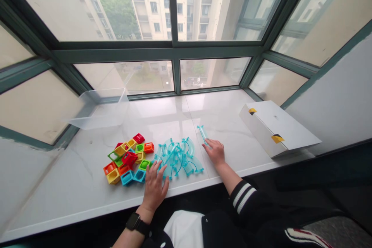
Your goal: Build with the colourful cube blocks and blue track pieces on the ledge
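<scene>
My right hand has its fingers closed at the near end of a straight translucent teal track piece, which lies at the right of the pile. Fingers spread, my left hand is over the near edge of the teal track pieces, holding nothing that I can see. Several of those pieces are curved and overlap in a loose heap. Just left of that hand is a heap of hollow plastic blocks in red, yellow, green, orange and blue. The nearest are a green block and a blue block.
A clear plastic bin stands at the back left of the white marbled sill. At the right lies a white box with yellow-and-black tape tabs. Framed window panes enclose the back and sides.
</scene>
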`<state>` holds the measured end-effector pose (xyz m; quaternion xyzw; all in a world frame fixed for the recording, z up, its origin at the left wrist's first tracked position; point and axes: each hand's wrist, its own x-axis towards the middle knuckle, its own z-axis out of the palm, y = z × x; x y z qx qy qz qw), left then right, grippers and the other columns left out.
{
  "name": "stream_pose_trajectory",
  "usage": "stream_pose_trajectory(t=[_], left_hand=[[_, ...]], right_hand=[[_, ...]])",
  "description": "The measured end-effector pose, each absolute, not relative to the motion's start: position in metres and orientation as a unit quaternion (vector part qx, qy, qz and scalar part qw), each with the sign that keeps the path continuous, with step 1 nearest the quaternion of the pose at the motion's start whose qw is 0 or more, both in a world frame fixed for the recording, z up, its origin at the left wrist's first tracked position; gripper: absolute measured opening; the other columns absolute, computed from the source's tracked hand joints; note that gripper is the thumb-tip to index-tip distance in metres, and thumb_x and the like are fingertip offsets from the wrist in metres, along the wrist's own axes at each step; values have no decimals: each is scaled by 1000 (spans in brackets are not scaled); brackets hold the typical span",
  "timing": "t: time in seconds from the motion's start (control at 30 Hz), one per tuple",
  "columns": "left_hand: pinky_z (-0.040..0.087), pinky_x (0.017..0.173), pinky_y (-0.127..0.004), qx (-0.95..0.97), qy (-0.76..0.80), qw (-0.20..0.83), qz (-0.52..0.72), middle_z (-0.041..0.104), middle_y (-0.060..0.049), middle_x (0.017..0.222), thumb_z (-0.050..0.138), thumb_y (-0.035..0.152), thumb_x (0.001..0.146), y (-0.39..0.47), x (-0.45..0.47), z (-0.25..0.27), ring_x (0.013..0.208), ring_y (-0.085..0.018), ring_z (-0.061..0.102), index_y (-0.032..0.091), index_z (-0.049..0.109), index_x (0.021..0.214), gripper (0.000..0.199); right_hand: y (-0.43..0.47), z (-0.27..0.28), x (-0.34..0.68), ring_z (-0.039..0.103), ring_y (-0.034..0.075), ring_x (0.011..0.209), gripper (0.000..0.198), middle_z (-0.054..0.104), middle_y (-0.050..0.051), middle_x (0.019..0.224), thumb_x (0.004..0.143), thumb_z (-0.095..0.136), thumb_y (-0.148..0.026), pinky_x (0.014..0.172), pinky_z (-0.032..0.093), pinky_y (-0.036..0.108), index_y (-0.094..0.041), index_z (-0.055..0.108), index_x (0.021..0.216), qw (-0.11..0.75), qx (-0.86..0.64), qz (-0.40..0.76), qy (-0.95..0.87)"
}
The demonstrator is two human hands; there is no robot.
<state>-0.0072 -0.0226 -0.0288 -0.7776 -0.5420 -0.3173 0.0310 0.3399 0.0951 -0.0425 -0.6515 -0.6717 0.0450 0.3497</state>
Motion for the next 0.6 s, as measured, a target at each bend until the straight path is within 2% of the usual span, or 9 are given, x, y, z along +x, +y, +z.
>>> stream_pose_trajectory(t=[0.23, 0.47, 0.6], left_hand=[[25, 131, -64, -778, -542, 21, -317, 53, -15, 159, 59, 21, 96, -22, -6, -30, 154, -36, 43, 28, 48, 155, 61], [25, 130, -66, -783, -541, 18, -306, 53, -17, 157, 60, 20, 96, -22, -7, -31, 155, -37, 41, 26, 50, 152, 57], [27, 129, -66, -782, -541, 22, -308, 52, -17, 157, 59, 22, 97, -22, -7, -31, 155, -37, 40, 27, 49, 150, 55]], right_hand=[[103, -56, 339, 66, 30, 113, 44, 79, 10, 125, 106, 54, -58, 99, 43, 46, -28, 80, 124, 309, -665, 43, -678], [104, -54, 335, 61, 31, 110, 32, 76, 7, 133, 101, 65, -49, 96, 44, 47, -31, 80, 123, 266, -659, 34, -703], [104, -51, 335, 60, 29, 112, 33, 73, 9, 135, 104, 57, -42, 96, 44, 44, -28, 80, 122, 287, -660, 27, -694]])
